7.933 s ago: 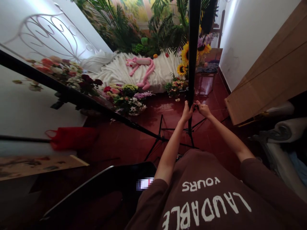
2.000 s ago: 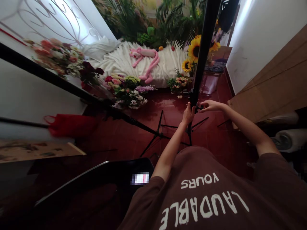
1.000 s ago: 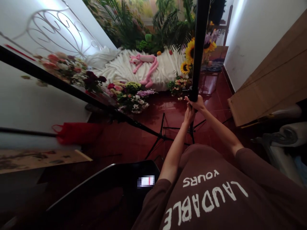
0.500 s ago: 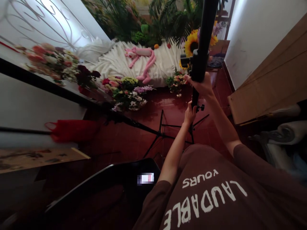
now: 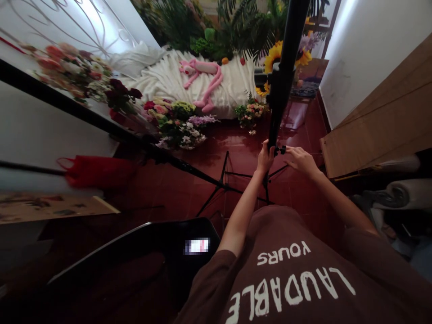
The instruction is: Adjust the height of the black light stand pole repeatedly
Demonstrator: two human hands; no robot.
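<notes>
Left hand wraps black tubular metal-looking pole, probably stiff, best gripped beside its small black knob; right hand loosely spread, knob contact unclear.

Pink plush toy lies on rumpled white cloth, mixed flowers along near edge; red bag farther left.

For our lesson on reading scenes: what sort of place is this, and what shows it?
Probably a small indoor photo set, though I can't be certain: a pink toy lies on draped white cloth, flowers are massed in front, and a black stand rises before it.
</notes>
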